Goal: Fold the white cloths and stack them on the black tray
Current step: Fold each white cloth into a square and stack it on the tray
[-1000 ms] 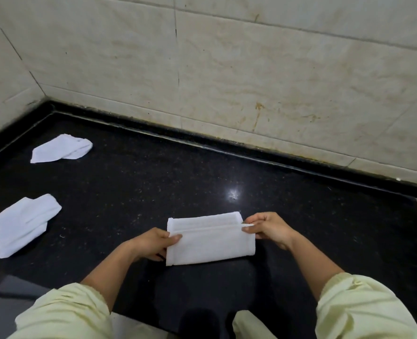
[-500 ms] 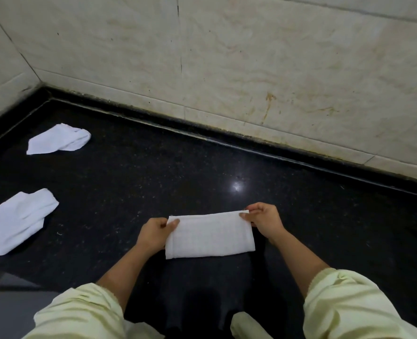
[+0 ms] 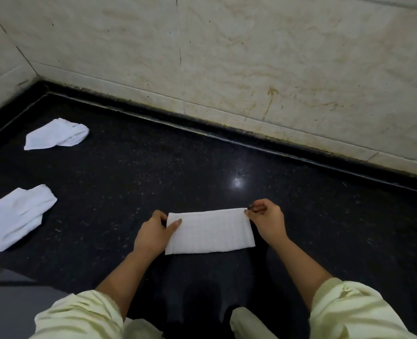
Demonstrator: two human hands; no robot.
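Left hand [image 3: 153,231] and right hand [image 3: 266,221] pinch the folded white cloth [image 3: 210,231] between them.
Each grips a far corner; pulling one end harder would likely skew the layers and undo the fold.

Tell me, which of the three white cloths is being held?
The folded rectangular cloth, held at its ends by the left hand and right hand. The rear-left cloth and front-left cloth lie crumpled, untouched.

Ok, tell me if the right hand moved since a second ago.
Yes: the right hand shifted toward the tiled wall, to the far right corner of the folded cloth.
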